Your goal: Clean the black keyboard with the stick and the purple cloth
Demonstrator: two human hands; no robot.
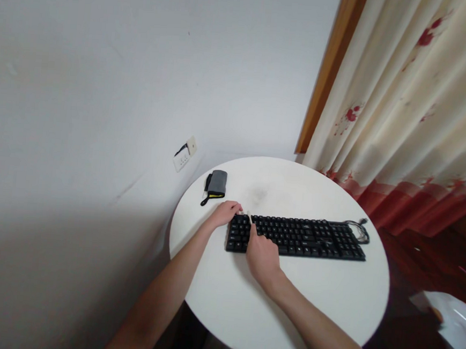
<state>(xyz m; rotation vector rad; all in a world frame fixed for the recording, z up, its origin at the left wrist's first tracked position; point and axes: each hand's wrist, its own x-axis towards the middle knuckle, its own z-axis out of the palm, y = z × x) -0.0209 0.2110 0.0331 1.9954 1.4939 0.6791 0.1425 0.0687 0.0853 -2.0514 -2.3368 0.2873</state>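
A black keyboard (300, 238) lies flat on the round white table (311, 304). My left hand (225, 212) is at its upper left corner, with the fingers bent over the edge there and steadying it. In my right hand (264, 255) is a slim pale stick (249, 217), its tip over the top row of keys on the left side. The index finger lies along the stick and the other fingers are curled in. What kind of tool the stick is I cannot make out.
A folded grey cloth (217, 183) with a black loop and yellow edge lies at the table's back left. The keyboard's coiled cable (360, 231) rests at the right. Wall sockets (181, 158), a curtain (416, 103) and a white plastic bag (453, 321) surround the table.
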